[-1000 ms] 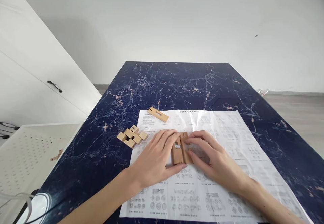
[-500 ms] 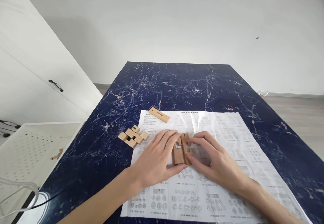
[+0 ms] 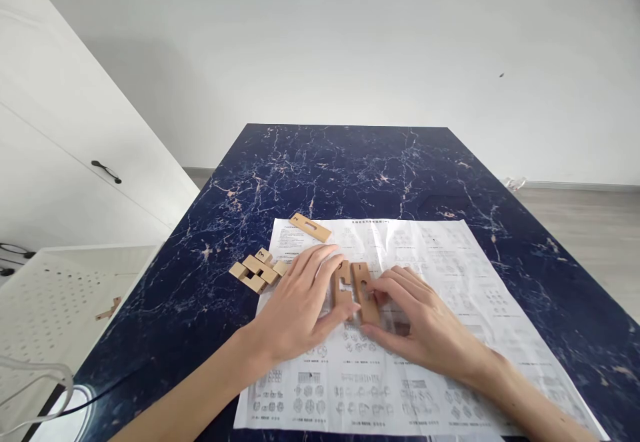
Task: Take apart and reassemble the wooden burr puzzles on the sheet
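Left hand [image 3: 296,301], drawn narrow, grips the notched block [image 3: 342,299]; right hand [image 3: 421,305] holds block 1 [image 3: 369,307] at its right edge, just beside it on the sheet [image 3: 445,255]. Best keep both flat, left thumb clear of their gap.

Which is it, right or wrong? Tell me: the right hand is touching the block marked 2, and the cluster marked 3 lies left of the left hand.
Wrong on the number: the head view shows the right hand touching block 1; block 2 lies beyond the left hand. Cluster 3 does lie left of the left hand.
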`<state>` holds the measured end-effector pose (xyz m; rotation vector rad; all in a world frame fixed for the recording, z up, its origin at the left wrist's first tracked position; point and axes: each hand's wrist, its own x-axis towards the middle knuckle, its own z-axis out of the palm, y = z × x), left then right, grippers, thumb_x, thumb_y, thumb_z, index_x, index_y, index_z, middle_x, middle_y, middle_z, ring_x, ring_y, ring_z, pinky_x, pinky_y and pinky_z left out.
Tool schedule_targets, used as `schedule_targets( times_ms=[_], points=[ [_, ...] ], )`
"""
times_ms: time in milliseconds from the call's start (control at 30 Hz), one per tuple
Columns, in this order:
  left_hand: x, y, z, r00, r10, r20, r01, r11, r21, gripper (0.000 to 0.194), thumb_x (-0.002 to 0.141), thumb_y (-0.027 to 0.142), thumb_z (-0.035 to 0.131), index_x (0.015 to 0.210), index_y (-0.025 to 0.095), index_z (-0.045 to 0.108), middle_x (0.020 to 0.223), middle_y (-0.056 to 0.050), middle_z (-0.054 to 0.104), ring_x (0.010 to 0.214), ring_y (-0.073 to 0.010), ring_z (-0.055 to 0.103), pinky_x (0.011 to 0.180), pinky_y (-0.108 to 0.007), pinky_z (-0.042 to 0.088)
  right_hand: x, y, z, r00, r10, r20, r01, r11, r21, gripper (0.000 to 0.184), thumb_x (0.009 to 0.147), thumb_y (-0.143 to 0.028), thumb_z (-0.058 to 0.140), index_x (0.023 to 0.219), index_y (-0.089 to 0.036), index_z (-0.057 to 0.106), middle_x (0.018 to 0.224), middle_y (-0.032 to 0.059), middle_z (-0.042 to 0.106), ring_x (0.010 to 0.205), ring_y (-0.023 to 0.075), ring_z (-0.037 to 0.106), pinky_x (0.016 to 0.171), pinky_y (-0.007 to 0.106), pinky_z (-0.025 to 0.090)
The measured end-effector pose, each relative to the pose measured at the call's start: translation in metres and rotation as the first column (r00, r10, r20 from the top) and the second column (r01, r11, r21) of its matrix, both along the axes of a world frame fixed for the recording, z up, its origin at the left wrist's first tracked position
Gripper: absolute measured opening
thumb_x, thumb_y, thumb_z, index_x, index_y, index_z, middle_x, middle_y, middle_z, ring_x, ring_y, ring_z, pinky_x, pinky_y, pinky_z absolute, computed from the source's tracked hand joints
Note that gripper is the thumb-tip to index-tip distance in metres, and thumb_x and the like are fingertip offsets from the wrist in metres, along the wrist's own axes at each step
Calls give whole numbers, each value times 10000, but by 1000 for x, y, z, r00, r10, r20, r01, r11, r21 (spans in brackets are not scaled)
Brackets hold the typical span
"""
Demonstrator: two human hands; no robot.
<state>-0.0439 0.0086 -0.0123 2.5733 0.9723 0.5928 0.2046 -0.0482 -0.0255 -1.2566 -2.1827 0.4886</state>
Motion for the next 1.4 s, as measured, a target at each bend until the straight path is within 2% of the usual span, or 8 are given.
schedule_targets(
  times_ms=[200, 467, 667, 900, 1100, 1267, 1333, 1400],
  points=[
    [1, 1, -4, 999, -20, -32, 20, 1000, 9, 628, 1085, 557, 546, 1579, 212, 373, 1620, -176, 504, 1534, -361, 465, 1221, -594, 473, 0, 1, -1, 1000, -24, 13, 24, 1000, 0, 147, 1052, -318, 639, 1170, -245, 590, 988, 68, 666, 872, 254, 645, 775, 446, 567],
    [4, 0, -4, 997, -70, -12, 70, 998, 2, 788, 966, 679, 672, 1560, 229, 415, 1528, -167, 583, 1441, -386, 549, 1185, -599, 495, 3, 4, -9, 992, -125, -3, 125, 992, 30, 293, 1075, -293, 590, 1367, -276, 586, 1305, 136, 629, 1186, 322, 659, 981, 555, 612],
    [3, -4, -4, 1000, -22, -22, 24, 990, 139, 744, 952, 687, 678, 1445, 160, 493, 1340, -193, 668, 1247, -396, 658, 1040, -583, 579, 2, 7, -9, 993, -118, 9, 117, 992, 46, 305, 1081, -258, 572, 1385, -277, 588, 1361, 118, 657, 1260, 323, 633, 1024, 577, 597],
    [5, -14, 9, 930, -116, 349, 38, 974, 222, 865, 872, 696, 754, 1506, 210, 423, 1313, -158, 725, 1214, -364, 714, 1055, -513, 572, -6, 10, 2, 992, 103, 73, -108, 992, 69, 370, 1016, -167, 606, 1366, -284, 631, 1334, 97, 724, 1222, 330, 649, 959, 559, 617],
    [10, -20, 10, 866, -203, 457, 76, 956, 283, 861, 834, 662, 799, 1472, 210, 438, 1243, -153, 751, 1158, -355, 739, 990, -518, 593, -31, 34, 10, 960, 257, 110, -267, 959, 91, 261, 948, -121, 654, 1141, -275, 735, 1339, 81, 723, 1390, 344, 577, 1057, 567, 576],
    [9, -18, 9, 842, -133, 522, 28, 979, 204, 840, 786, 715, 833, 1385, 219, 516, 1223, -132, 741, 1133, -350, 731, 981, -539, 601, -47, 64, 13, 971, 235, -46, -234, 972, 16, 367, 973, -266, 675, 1339, -288, 662, 1551, 113, 554, 1373, 335, 594, 1058, 561, 582],
    [8, -19, 10, 831, -53, 553, 3, 996, 91, 812, 786, 738, 823, 1353, 230, 542, 1231, -122, 731, 1153, -355, 715, 995, -557, 600, -50, 72, 10, 967, 241, -84, -240, 970, 30, 402, 975, -293, 689, 1374, -306, 640, 1559, 115, 529, 1383, 342, 580, 1058, 560, 573],
    [8, -20, 11, 809, 58, 585, -1, 995, -97, 787, 803, 767, 788, 1330, 229, 559, 1249, -128, 715, 1142, -349, 707, 969, -556, 615, -53, 80, 6, 988, 126, -87, -119, 990, 79, 391, 1002, -297, 655, 1391, -299, 617, 1467, 128, 571, 1317, 341, 610, 1031, 568, 566]
  ],
)
